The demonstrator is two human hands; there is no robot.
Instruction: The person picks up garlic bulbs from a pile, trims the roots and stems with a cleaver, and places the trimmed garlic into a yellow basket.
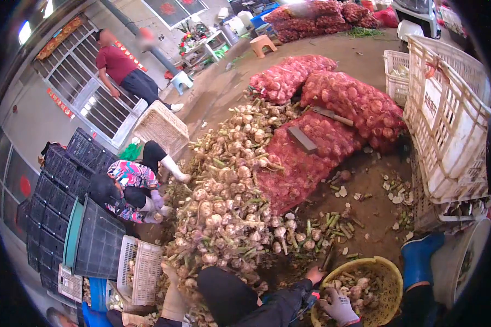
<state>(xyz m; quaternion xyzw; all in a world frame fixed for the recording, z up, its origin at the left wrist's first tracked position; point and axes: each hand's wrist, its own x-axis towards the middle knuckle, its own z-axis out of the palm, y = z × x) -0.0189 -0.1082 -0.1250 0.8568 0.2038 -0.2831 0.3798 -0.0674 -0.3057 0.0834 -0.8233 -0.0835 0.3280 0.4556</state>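
My left hand [313,274], bare and at the end of a black sleeve, is closed by the rim of a yellow basket [396,272]. A thin, dark, knife-like tool [328,257] sticks up from its fingers; blur hides its exact shape. My right hand [341,308] wears a pale glove and is inside the basket. Its fingers are curved and apart, right over loose garlic bulbs [360,289]. Cut garlic stalks [333,223] lie on the ground beyond the basket. A big heap of garlic with stems [218,201] rises to the left.
Full red mesh sacks [354,103] lie ahead, bearing a wooden-handled tool [333,115] and a grey block [302,140]. White crates [447,131] stand right, near a blue boot [420,253]. A crouching person [131,182] works left; another person [120,68] stands behind.
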